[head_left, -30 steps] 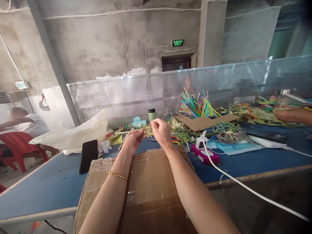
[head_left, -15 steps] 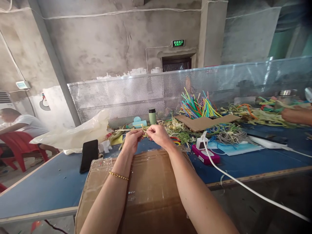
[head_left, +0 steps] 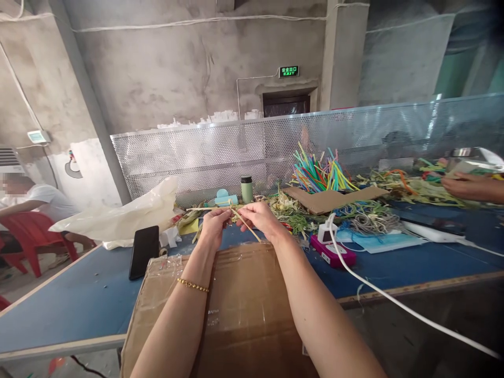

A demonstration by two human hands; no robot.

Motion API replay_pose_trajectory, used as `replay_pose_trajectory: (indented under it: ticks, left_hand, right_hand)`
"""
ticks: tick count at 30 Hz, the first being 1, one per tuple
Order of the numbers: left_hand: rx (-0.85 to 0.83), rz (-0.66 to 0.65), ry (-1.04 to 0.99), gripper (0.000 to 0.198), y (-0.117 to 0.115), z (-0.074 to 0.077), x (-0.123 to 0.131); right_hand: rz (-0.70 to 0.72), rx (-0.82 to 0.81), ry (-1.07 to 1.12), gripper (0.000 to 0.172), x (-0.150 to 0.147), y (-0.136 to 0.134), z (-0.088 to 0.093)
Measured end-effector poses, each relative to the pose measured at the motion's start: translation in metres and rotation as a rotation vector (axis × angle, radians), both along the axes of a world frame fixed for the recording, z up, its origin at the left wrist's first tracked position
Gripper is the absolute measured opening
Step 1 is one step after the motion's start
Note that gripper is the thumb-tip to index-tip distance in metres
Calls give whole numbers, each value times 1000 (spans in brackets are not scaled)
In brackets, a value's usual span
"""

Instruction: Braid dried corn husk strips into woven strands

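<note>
Both hands meet above the far edge of a cardboard box (head_left: 246, 304). My left hand (head_left: 214, 227), below a wrist with a gold bead bracelet (head_left: 192, 285), pinches a thin pale yellow strip (head_left: 249, 231). My right hand (head_left: 260, 218) is closed on the same strip just to the right, thumb and finger together. One end pokes out leftward past the left fingers; another slants down to the right under my right hand. A small loop or crossing shows between the fingertips, too fine to make out. Behind stands a green tumbler with a black lid (head_left: 246, 190).
A black phone (head_left: 144, 252) lies left of the box. To the right are a magenta power strip (head_left: 333, 252) with a white cable, a cardboard piece (head_left: 334, 199), colourful pipe-like stems (head_left: 321, 170) and heaped strips. A co-worker's hand (head_left: 468, 186) is at far right.
A length of the pale strip now slants down below my right hand, and its left end shows more plainly. At far right the co-worker's hand has shifted left.
</note>
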State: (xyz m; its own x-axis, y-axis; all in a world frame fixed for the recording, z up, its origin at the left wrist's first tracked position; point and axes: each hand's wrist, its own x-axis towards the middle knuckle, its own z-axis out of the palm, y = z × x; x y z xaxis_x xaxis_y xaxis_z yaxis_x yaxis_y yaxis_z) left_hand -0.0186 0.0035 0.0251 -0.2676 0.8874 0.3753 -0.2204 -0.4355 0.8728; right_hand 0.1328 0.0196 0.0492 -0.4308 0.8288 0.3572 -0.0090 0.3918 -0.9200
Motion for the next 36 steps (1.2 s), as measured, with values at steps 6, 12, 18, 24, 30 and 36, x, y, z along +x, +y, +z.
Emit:
replay_pose_trajectory:
  ticks: [6,12,18,24,30,36]
  left_hand:
    - [21,11,41,20,0,0,2]
    - [12,67,108,15,0,1,5]
    - [-23,44,49,13,-2,3,6]
    - [-44,-26,21,12,-1,1,5]
    - [-85,-58,-17,15,0,-1,4]
    - [-60,-132,-22,18,-4,1,5]
  right_hand:
    - [100,11,83,21,-6,-4,-2]
    - [-65,35,125,13,-5,-1,0]
    - [-301,451,-42,9,-5,14,-7]
    - [-339,707,-250,23,-12,12,-13]
    - [-376,765,-311,14,-12,8,-12]
    - [-403,777,-292,8,-11,6,-11]
